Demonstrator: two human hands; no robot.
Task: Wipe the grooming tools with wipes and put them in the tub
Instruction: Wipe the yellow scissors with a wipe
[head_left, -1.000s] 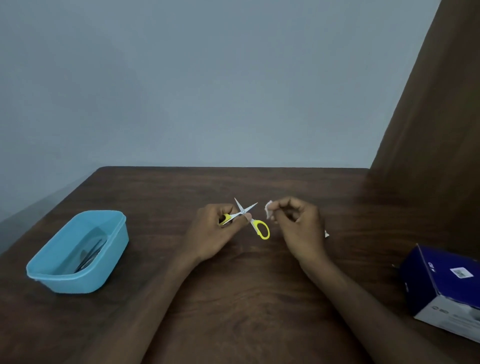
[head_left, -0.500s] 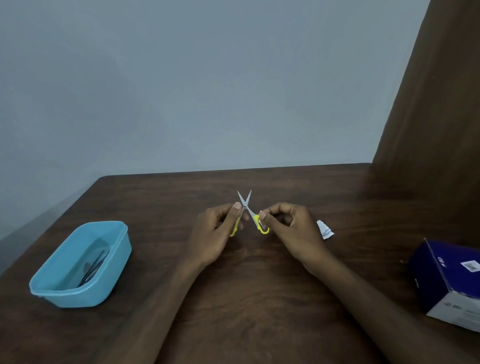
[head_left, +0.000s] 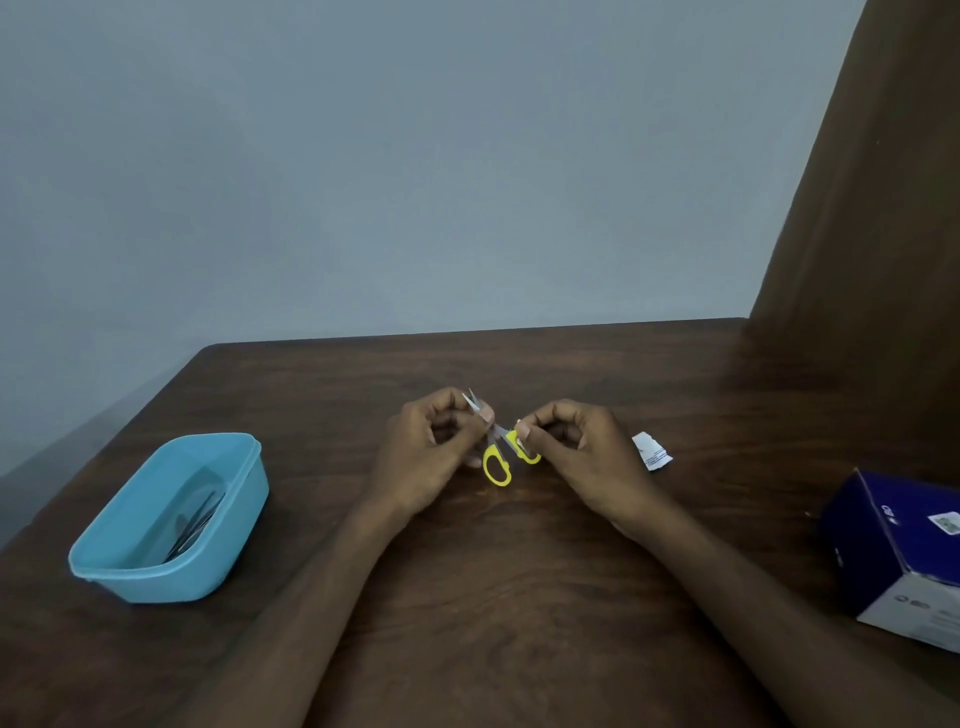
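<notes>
Head view, frame centre: left hand (head_left: 431, 452) pinching scissors (head_left: 497, 446) at blades, right hand (head_left: 582, 452) gripping yellow handle, pointing upper left; tub (head_left: 228, 540) lower left.

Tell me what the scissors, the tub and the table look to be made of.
Scissors: bare metal blades, going by their grey shine; the yellow handle loops look like glossy plastic. Tub: light blue plastic, probably moulded, with a smooth, slightly translucent wall and rolled rim. Table: dark brown wood or wood-look laminate; grain shows, but which one is unclear.
</notes>
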